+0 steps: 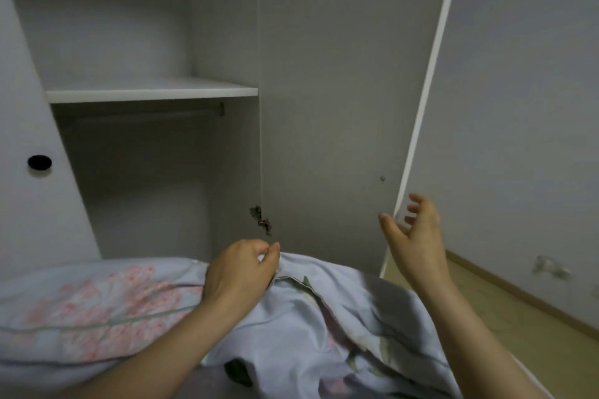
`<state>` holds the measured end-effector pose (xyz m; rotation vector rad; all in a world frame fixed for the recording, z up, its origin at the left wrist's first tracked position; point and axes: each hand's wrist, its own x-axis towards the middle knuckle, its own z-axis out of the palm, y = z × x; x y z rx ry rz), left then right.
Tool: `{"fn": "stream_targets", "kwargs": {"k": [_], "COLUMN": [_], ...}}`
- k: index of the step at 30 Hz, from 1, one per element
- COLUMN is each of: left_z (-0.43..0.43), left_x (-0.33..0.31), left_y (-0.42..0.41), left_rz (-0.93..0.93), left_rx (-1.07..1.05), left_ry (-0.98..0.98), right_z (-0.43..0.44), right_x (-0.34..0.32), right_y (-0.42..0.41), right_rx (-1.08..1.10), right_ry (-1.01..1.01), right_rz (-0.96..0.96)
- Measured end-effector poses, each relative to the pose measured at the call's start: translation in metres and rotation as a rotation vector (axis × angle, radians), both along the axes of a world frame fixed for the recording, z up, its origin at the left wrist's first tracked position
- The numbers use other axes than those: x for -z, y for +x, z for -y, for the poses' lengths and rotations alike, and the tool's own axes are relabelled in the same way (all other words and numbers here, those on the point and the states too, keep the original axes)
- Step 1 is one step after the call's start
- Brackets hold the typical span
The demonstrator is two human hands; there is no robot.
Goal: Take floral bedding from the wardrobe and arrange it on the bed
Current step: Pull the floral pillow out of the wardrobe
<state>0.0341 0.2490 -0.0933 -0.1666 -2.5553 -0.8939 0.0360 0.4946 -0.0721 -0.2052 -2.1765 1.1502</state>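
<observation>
Floral bedding (308, 317) sits low in view at 6 o'clock and spreads to 8 o'clock. It's out in front of the wardrobe (146, 42), below the open compartment.

Fabric is pale grey-blue, thin and soft, heavily creased on the 5 o'clock side. At 8 o'clock the print shows pink blossom clusters on thin green stems, and there it lies smoother and puffed like a pad. At 6 o'clock we see darker green leaves and a pink patch. We can't tell if it's one piece or two.

Left hand (241, 272), centre-low: fingers curled, thumb and fingertips pinching a raised fold of the bedding.

Right hand (415, 236), 4 o'clock: fingers spread and loosely bent, holding nothing. Thumb is in front of the door (324, 107) inner face, fingers past its white edge. We can't tell whether it touches the edge.

Wardrobe is flat matte white panels with square edges.
- Shelf (152, 92) at 10 o'clock, a thick board.
- Thin rail (146, 113) just under the shelf.
- Metal hinge (261, 220) at centre, just above the left hand.
- Left panel (32, 204) at 9 o'clock, with a round dark hole (39, 162).

Floor (486, 301) at 4 o'clock is yellowish and smooth. Plain wall (518, 107) at 2 o'clock.
</observation>
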Motion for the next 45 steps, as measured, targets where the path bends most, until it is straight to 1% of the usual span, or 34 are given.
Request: {"fn": "stream_targets", "kwargs": {"k": [2,4,11,15,22,28,33,37,41,45], "left_z": [-0.003,-0.004,0.009,0.026,0.062,0.100,0.138,0.164,0.191,0.214], "left_x": [0.003,0.006,0.006,0.007,0.019,0.022,0.022,0.025,0.029,0.028], "left_y": [0.000,0.003,0.016,0.024,0.033,0.042,0.051,0.057,0.061,0.062], "left_rz": [0.009,0.006,0.002,0.005,0.024,0.024,0.033,0.027,0.039,0.051], "left_rx": [-0.014,-0.014,0.023,0.011,-0.018,-0.055,-0.126,-0.179,-0.235,-0.296], "left_ry": [-0.006,-0.014,0.001,0.001,-0.016,-0.028,-0.060,-0.077,-0.048,-0.021], "right_z": [0.001,0.004,0.016,0.036,0.082,0.124,0.164,0.195,0.230,0.270], "right_x": [0.000,-0.001,0.006,0.011,0.013,0.013,0.009,0.007,0.006,0.009], "right_y": [-0.001,0.000,0.003,0.012,0.037,0.044,0.045,0.039,0.022,-0.001], "right_rx": [-0.078,-0.148,-0.076,-0.093,-0.217,-0.258,-0.313,-0.384,-0.501,-0.570], "right_ry": [0.000,0.007,0.020,0.003,-0.039,-0.018,-0.005,0.012,0.036,0.037], "right_rz": [0.056,0.062,0.022,-0.017,-0.035,-0.043,-0.028,-0.019,-0.011,-0.016]}}
